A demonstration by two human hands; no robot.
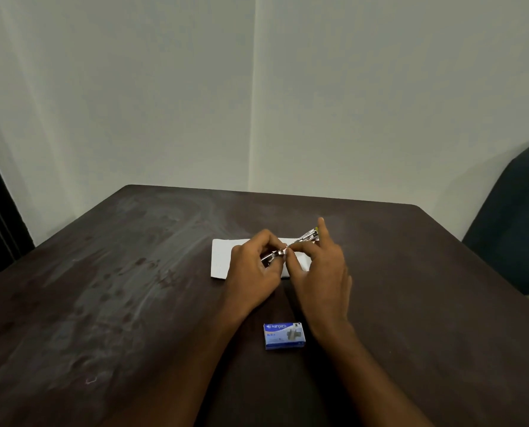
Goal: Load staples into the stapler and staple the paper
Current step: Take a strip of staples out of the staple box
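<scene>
Left hand (255,266) closed around stapler (291,246), opened out, above paper (223,260) at table (102,272) middle. Right hand (321,266) pinches small metal piece, probably staple strip, index finger raised. Risk: strip breaks or slips beside channel. Staple box (284,335) near edge, closed.

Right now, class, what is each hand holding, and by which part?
Both hands hold the opened metal stapler above the white paper: the left hand grips its lower-left end, the right hand pinches near its middle. The blue staple box lies unheld.
</scene>
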